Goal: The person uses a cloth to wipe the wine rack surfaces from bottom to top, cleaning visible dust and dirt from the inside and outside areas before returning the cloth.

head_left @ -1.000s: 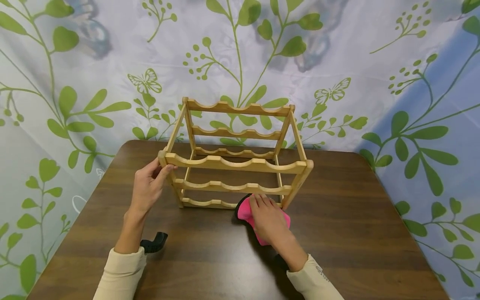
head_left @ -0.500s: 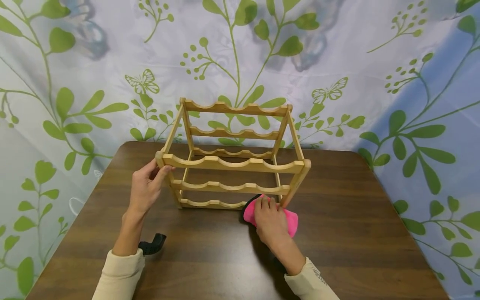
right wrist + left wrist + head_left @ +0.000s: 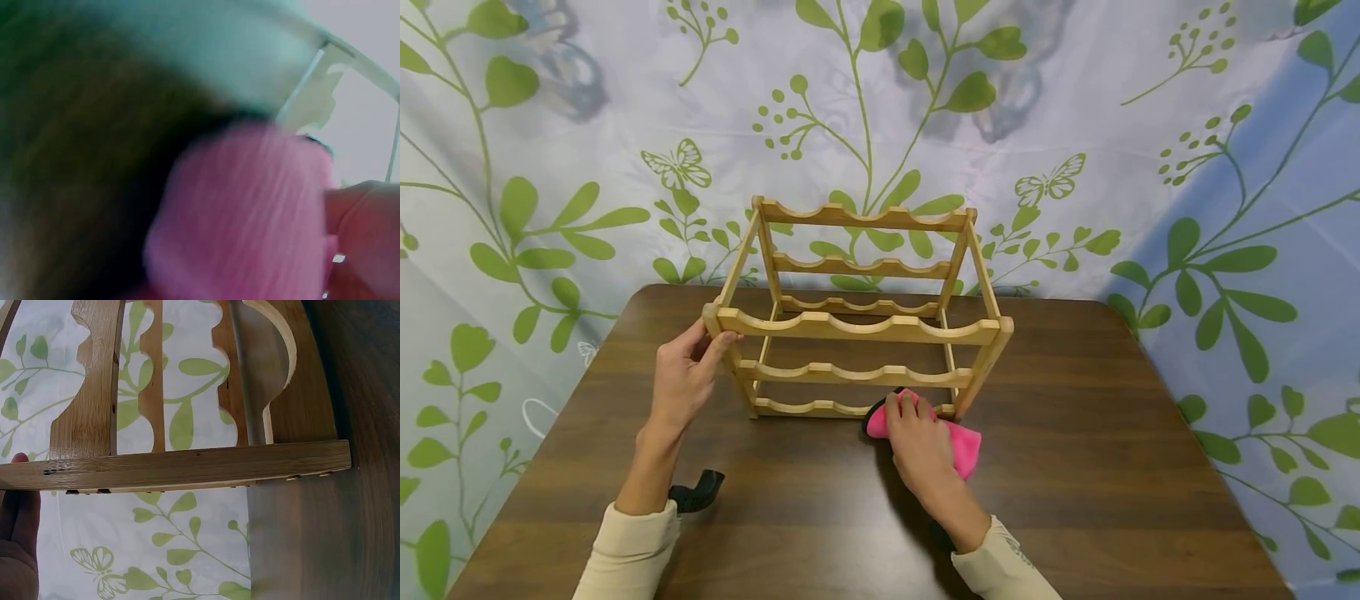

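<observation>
A light wooden wine rack (image 3: 857, 327) with scalloped rails stands upright on the table. My left hand (image 3: 683, 375) grips its near left post just below the top corner; in the left wrist view that post (image 3: 187, 465) crosses in front of the fingers (image 3: 22, 531). Low on the rack's near side, my right hand (image 3: 921, 442) holds a bright pink cloth (image 3: 964, 450) with a dark edge against the bottom rail, towards its right end. In the right wrist view the cloth (image 3: 244, 212) is blurred and hides most of the rail.
The brown wooden table (image 3: 1075, 467) extends around the rack, with a leaf-patterned fabric backdrop (image 3: 1060, 92) behind it. A black curved piece (image 3: 697, 492) shows beside the left wrist. A thin white loop (image 3: 537, 417) hangs at the left table edge.
The right hand and cloth slid right along the bottom rail, then back left. The cloth's loose end has shifted. The left hand keeps its grip on the post; the head view has turned slightly.
</observation>
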A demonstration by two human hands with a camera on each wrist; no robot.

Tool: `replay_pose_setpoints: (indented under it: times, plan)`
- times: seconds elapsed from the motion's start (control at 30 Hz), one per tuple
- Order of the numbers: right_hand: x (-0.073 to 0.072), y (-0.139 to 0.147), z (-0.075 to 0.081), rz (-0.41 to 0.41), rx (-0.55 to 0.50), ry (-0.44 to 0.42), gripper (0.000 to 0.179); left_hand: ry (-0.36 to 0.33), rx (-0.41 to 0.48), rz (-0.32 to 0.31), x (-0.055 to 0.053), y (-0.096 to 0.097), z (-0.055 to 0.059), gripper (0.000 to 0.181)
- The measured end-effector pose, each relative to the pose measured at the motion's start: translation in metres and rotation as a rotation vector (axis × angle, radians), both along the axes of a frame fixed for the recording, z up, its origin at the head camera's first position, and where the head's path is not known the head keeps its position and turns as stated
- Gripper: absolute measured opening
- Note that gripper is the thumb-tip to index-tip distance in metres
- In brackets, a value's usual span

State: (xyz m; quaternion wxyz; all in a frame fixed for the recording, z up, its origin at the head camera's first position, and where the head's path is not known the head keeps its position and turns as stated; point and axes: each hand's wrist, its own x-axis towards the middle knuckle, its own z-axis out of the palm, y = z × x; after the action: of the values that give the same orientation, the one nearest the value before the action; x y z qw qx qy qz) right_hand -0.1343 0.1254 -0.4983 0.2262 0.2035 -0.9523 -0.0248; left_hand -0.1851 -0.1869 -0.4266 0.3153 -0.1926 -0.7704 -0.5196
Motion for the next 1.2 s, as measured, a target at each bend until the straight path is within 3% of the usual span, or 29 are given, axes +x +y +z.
replay_pose_setpoints:
  times: [0.23,0.37,0.47,0.57,0.7,0.8,0.87,0.93,1.07,1.13,1.2]
  plan:
    - [0.011,0.013,0.03,0.121,-0.202,-0.144,0.044,0.028,0.017,0.001,-0.001,0.003,-0.001,0.023]
    - [0.021,0.02,0.057,0.191,-0.311,-0.158,0.049,0.03,0.019,-0.009,0.0,0.001,0.0,0.021]
    - [0.029,0.026,0.077,0.253,-0.381,-0.114,0.047,0.02,0.019,-0.01,0.0,0.001,-0.001,0.022]
    - [0.032,0.033,0.095,0.329,-0.493,0.06,0.042,0.001,0.011,-0.005,-0.001,0.0,-0.001,0.023]
    - [0.023,0.04,0.115,0.415,-0.736,0.505,0.041,-0.002,0.002,0.014,-0.001,-0.001,-0.001,0.024]
    - [0.014,0.045,0.127,0.375,-0.96,0.774,0.044,0.006,0.0,0.02,-0.001,0.0,0.0,0.025]
    - [0.01,0.051,0.132,0.322,-1.087,0.813,0.05,0.009,-0.001,0.018,-0.001,0.001,0.0,0.026]
    - [0.005,0.06,0.133,0.316,-1.162,0.731,0.054,0.008,-0.001,0.014,-0.001,0.002,0.001,0.027]
    - [-0.005,0.077,0.117,0.335,-1.156,0.334,0.063,0.01,0.003,-0.001,0.008,0.007,0.015,0.021]
    - [-0.01,0.081,0.106,0.305,-1.123,0.153,0.077,0.002,0.012,-0.01,0.008,0.007,0.014,0.021]
    - [-0.012,0.081,0.1,0.252,-1.113,0.037,0.09,-0.012,0.013,-0.016,0.006,0.005,0.011,0.022]
